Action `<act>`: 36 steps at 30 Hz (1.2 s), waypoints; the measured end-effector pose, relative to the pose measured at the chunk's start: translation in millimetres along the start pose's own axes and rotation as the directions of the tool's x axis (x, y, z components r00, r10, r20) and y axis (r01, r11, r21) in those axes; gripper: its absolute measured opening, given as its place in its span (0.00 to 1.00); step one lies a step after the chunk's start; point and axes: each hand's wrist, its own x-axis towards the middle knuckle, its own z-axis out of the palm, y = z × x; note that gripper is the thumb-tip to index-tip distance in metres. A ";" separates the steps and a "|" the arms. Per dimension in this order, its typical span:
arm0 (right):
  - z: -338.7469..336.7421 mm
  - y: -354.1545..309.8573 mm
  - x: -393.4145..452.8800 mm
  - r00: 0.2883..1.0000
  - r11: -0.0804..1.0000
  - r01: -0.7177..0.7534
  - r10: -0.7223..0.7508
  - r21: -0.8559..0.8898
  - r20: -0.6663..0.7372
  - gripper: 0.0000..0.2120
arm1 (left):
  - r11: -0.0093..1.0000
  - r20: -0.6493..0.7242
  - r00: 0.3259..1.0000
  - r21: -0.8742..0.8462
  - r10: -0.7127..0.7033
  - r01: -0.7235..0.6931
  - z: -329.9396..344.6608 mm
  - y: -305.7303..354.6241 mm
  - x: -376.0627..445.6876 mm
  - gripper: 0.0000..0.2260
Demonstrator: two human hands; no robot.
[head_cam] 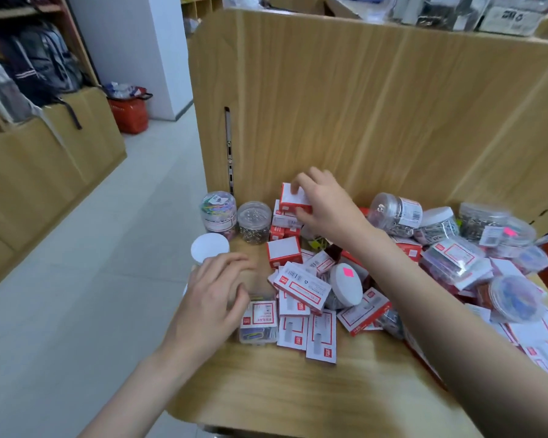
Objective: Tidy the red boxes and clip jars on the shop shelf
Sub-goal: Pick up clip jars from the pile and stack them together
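While the left hand (217, 290) is hovering with loose, empty fingers, the right hand (321, 202) is pinching a red box (293, 197) onto the stack (282, 224), probably needing careful lining up next.

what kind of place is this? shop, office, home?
Most likely a stationery shop. A wooden display shelf holds many identical red boxes and clip jars, some with price stickers; backpacks hang on racks across the aisle.
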 end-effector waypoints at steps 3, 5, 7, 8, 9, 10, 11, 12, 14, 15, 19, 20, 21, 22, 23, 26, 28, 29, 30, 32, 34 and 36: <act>9.3 7.7 -3.0 1.000 1.000 0.000 0.001 0.026 -0.017 0.10 | 1.000 -0.013 1.000 0.007 -0.019 0.019 -2.4 -2.1 -2.2 0.13; 6.3 10.4 -10.6 0.997 0.997 -0.011 0.017 0.081 -0.081 0.08 | 1.000 -0.018 0.999 0.007 -0.029 0.030 -3.6 -3.1 -3.3 0.14; -5.3 10.7 -23.4 0.994 0.991 -0.019 0.033 0.136 -0.102 0.08 | 0.999 -0.017 0.999 0.007 -0.032 0.032 -3.3 -3.9 -4.4 0.14; -12.0 11.1 -32.0 0.998 0.984 -0.021 0.031 0.176 -0.056 0.08 | 1.000 -0.016 0.999 0.004 -0.029 0.029 -2.7 -3.2 -4.9 0.14; -18.9 10.6 -41.7 1.000 0.976 -0.021 0.018 0.219 0.016 0.07 | 1.000 -0.013 1.000 0.000 -0.024 0.024 -1.7 -2.0 -4.9 0.13; -25.2 9.3 -52.9 0.996 0.966 -0.023 0.000 0.257 0.090 0.07 | 1.000 -0.005 1.000 -0.005 -0.015 0.015 -0.7 -0.6 -5.1 0.13; -30.9 6.7 -63.9 0.988 0.957 -0.031 -0.014 0.289 0.154 0.08 | 1.000 0.008 1.000 -0.010 -0.004 0.004 0.9 1.2 -5.3 0.13; -34.6 4.3 -74.0 0.977 0.948 -0.051 -0.018 0.314 0.212 0.11 | 1.000 0.022 1.000 -0.015 0.005 -0.005 2.7 3.1 -5.4 0.13; -34.9 -2.1 -88.8 0.951 0.946 -0.084 -0.018 0.313 0.308 0.18 | 1.000 0.052 0.999 -0.023 0.015 -0.014 5.7 6.9 -5.9 0.13; -31.9 -5.0 -93.8 0.939 0.954 -0.076 -0.028 0.289 0.342 0.20 | 0.999 0.063 0.998 -0.027 0.023 -0.021 7.0 8.9 -5.9 0.13; -24.2 -2.2 -106.6 0.935 0.979 -0.049 -0.025 0.199 0.355 0.29 | 0.997 0.127 0.989 -0.031 0.079 -0.076 11.8 15.1 -3.7 0.18; -24.9 2.7 -109.9 0.927 0.985 -0.075 0.013 0.153 0.374 0.31 | 0.996 0.157 0.984 -0.031 0.087 -0.083 13.1 15.6 -2.3 0.21; -25.6 7.3 -113.0 0.919 0.990 -0.095 0.048 0.100 0.391 0.33 | 0.996 0.194 0.977 -0.029 0.091 -0.087 15.3 15.7 -1.0 0.24; -25.0 11.6 -116.1 0.917 0.993 -0.099 0.066 0.064 0.393 0.33 | 0.996 0.234 0.968 -0.023 0.091 -0.088 18.0 15.6 0.3 0.27; -24.0 14.3 -118.2 0.923 0.994 -0.095 0.068 0.051 0.379 0.32 | 0.996 0.271 0.959 -0.013 0.087 -0.087 20.6 15.7 1.3 0.28; -21.4 16.6 -119.7 0.940 0.990 -0.092 0.052 0.103 0.336 0.28 | 0.998 0.377 0.926 0.035 0.030 -0.047 26.4 18.3 4.4 0.29; -26.4 18.3 -118.4 0.946 0.974 -0.108 0.039 0.200 0.322 0.26 | 0.996 0.403 0.915 0.061 0.032 -0.062 28.1 18.4 4.9 0.31; -31.1 20.0 -117.4 0.950 0.956 -0.130 0.043 0.264 0.311 0.25 | 0.995 0.396 0.917 0.063 0.046 -0.077 27.9 18.1 4.9 0.32; -37.1 21.8 -116.1 0.954 0.929 -0.157 0.055 0.336 0.294 0.25 | 0.994 0.388 0.920 0.056 0.061 -0.090 27.0 18.2 4.5 0.32; -51.1 24.1 -112.3 0.962 0.847 -0.218 0.101 0.485 0.255 0.25 | 0.993 0.375 0.923 0.030 0.091 -0.110 25.3 18.6 3.1 0.31; -63.8 23.2 -107.3 0.961 0.740 -0.258 0.130 0.621 0.243 0.24 | 0.993 0.356 0.928 0.012 0.109 -0.121 24.5 19.9 1.7 0.31; -71.4 19.3 -100.2 0.963 0.682 -0.255 0.115 0.686 0.244 0.23 | 0.993 0.343 0.933 0.005 0.112 -0.121 25.7 21.2 0.2 0.30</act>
